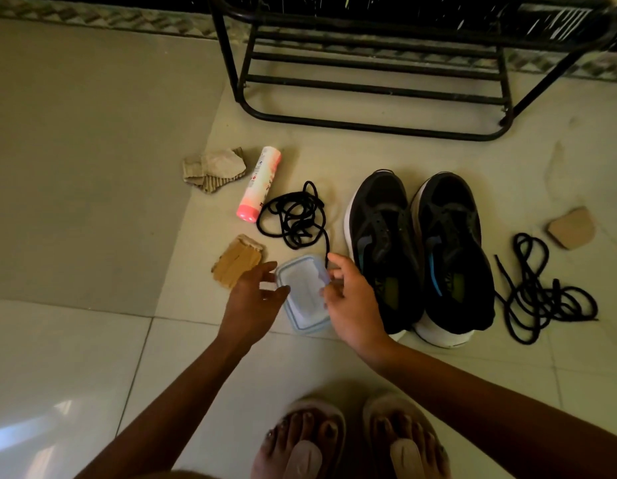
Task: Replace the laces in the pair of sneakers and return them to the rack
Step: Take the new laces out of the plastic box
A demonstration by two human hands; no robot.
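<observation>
On the floor before the rack (pixel 369 84), my left hand (pixel 255 295) hovers, fingers loose and spread, at the left rim of the box (pixel 300 302). Past it lies a tangled lace (pixel 296 216), soft and light, best pinched by its stiff tip. My right hand (pixel 352 299) curls at the right rim; holding what, I cannot tell. Just right stand the sneakers (pixel 386 229), seemingly unlaced, probably light, graspable at the heels; another lace (pixel 538 295) lies beyond.
</observation>
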